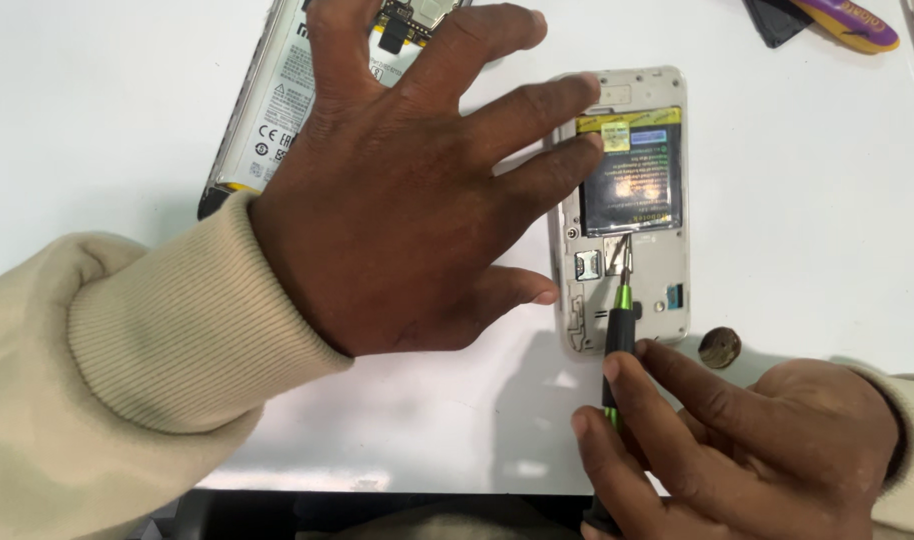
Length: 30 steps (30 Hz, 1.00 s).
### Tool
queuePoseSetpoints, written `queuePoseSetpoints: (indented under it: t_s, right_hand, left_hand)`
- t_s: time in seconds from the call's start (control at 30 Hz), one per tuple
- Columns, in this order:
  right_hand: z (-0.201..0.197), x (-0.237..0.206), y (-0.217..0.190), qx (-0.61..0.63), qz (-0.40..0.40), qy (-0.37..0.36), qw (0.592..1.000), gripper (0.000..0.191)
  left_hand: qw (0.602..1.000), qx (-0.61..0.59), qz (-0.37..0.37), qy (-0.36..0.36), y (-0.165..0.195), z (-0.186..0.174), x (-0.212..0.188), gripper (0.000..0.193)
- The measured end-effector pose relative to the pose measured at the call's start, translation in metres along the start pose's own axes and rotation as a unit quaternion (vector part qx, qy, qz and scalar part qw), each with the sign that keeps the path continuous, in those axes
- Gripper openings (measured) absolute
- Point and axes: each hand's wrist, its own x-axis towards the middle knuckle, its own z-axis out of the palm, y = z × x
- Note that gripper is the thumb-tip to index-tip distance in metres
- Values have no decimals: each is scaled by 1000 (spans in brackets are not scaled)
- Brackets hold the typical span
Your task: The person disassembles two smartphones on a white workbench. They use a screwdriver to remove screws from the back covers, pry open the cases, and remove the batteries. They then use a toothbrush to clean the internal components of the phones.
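Phone (667, 90): white handset, back cover already off, lying on the white counter (97, 110) with its dark battery (632, 180) not yet lifted out.
Left hand (397, 190): spread flat, fingertips steadying the phone's upper left edge and battery.
Right hand (747, 450): pinching a green-and-black screwdriver (620, 325), tip at a screw below the battery.
Progress: judged mid-disassembly; inner frame in place.
Nearby: second opened handset (277, 100), small brown round piece (720, 347).

On the table (97, 120), an opened phone (622, 210) lies at centre right with a battery (632, 185) in it. A screwdriver (619, 325) meets it from 6 o'clock. A second opened phone (277, 100) lies at 10 o'clock, a small round piece (720, 347) at 4 o'clock.
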Motion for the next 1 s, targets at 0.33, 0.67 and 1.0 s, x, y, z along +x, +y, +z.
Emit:
queuePoseSetpoints:
  t_s: [0.33, 0.67, 1.0]
  right_hand:
    - [-34, 56, -17, 91, 334, -101, 933, 12]
    - [20, -30, 9, 243, 438, -14, 865, 12]
    - [10, -58, -26, 291, 481, 23, 827, 17]
  left_hand:
    - [1000, 17, -3, -17, -7, -35, -12, 62]
    - [1000, -8, -3, 11, -27, -29, -59, 54]
    - [1000, 4, -17, 8, -22, -13, -40, 57]
